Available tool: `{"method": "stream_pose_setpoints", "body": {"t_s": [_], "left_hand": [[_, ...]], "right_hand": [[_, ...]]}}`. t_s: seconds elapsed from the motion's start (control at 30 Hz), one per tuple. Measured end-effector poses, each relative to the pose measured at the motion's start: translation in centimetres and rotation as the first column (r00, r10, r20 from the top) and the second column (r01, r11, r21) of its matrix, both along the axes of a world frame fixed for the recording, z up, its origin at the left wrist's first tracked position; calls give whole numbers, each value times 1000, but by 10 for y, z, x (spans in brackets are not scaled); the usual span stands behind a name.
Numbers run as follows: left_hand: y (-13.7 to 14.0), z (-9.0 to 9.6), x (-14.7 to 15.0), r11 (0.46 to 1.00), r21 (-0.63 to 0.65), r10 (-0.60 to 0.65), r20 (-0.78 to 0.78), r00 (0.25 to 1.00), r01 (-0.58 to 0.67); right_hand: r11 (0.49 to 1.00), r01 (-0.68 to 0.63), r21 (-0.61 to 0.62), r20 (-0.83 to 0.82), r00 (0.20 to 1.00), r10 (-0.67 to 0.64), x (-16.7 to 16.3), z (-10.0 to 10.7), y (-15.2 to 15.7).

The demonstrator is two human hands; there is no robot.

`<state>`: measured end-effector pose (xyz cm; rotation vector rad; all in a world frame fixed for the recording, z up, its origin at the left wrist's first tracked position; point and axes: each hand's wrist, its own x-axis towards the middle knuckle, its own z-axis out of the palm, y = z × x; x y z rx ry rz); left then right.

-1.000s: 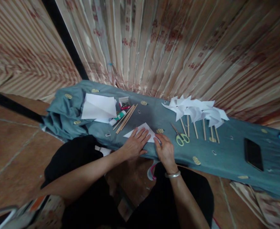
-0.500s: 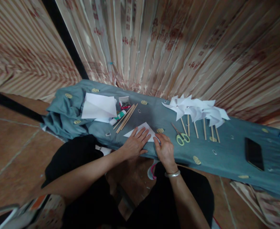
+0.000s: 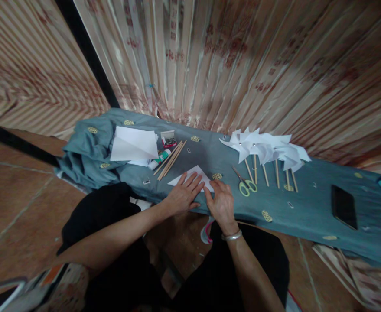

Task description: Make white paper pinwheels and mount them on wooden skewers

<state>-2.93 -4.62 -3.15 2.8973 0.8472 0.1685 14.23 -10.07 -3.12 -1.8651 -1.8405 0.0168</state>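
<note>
Step in hand looks like creasing — a folded white paper [image 3: 197,170] being pressed flat. Left hand [image 3: 184,194] lies palm down on it, fingers outstretched and a little spread, gripping nothing. Paper sits at the near edge of the desk [image 3: 206,149], mid-scene, a triangle with its peak on the far side. Right hand [image 3: 222,203] is partly curled at the paper's right corner, thumb apart from the fingers; can't tell if it pinches the edge or only presses. Next move seems to call for the left hand holding firm, right fingertips even along the fold.

Materials, left to right: smooth white sheets [image 3: 133,145], flat, loosely stacked; small open red-and-white box [image 3: 168,139] with tiny dark bits inside, too small to identify; green-and-white tube [image 3: 160,158] on its side; slim straight sticks [image 3: 171,161], wood-look, bunched diagonally. Right of the hands, scissors [image 3: 247,186] — pale green loop handles near, blades pointing far-left. Beyond, crisp white paper pinwheels [image 3: 258,147] overlap in a row, pointed blades, sticks toward the near side. Far right, a dark, flat, rectangular phone [image 3: 344,206]. Desk cover is soft grey-blue cloth, rumpled at left, yellow motifs.
</note>
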Motion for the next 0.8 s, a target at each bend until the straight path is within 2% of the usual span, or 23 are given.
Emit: {"method": "stream_pose_setpoints", "body": {"t_s": [0.27,0.8], "left_hand": [[-1,2,0,1000,-4,6,-12,1000,-6],[2,2,2,1000,1,-6,-25,1000,6]], "right_hand": [[999,45,-11,-7,999,-45,-3,-2,-2],[969,243,-54,-165,954,-248,-23,-4,-2]]}}
